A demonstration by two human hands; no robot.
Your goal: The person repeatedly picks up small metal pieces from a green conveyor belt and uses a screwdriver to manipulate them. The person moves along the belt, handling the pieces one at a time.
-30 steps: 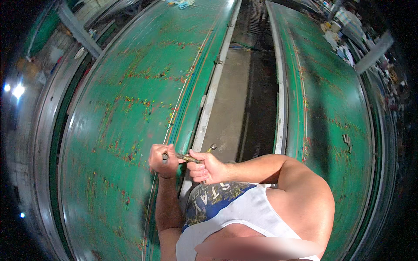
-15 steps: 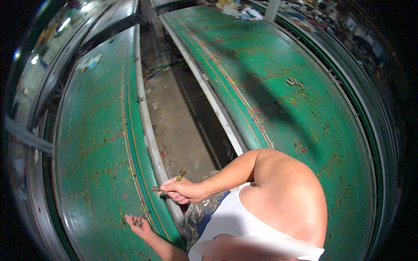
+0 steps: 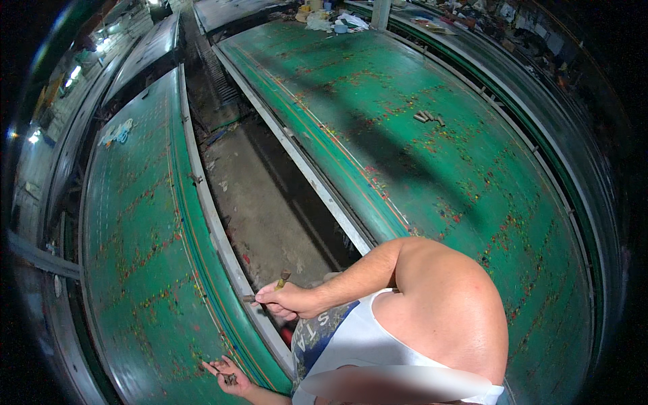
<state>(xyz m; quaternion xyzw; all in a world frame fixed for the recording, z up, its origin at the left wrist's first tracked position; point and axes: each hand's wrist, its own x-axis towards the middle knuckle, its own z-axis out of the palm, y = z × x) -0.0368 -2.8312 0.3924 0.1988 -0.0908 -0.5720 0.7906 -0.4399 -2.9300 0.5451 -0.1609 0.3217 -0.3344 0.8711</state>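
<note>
My right hand (image 3: 291,301) is closed around a short yellowish-brown tool (image 3: 282,279) with a rounded brown end standing up above the fist. A grey-brown stub (image 3: 249,298) pokes out past the fingertips, over the near table's metal edge; whether it belongs to the same tool I cannot tell. Over the left green table (image 3: 138,324), my left hand (image 3: 233,378) has its palm up, its fingers partly curled around small dark stubby pieces (image 3: 231,379). One finger stretches out toward the tabletop. Coloured specks and stains cover that surface.
A second long green table (image 3: 324,74) runs along the right, with several short grey cylinders (image 3: 428,119) on it. Between the tables lies a floor strip (image 3: 260,216). A pale cloth (image 3: 117,133) rests on the left table; white bundles (image 3: 331,21) sit at the right table's far end.
The whole view has shifted with my head. My left hand has come lower and nearer to me, one finger more stretched out. My right hand keeps its grip in nearly the same place.
</note>
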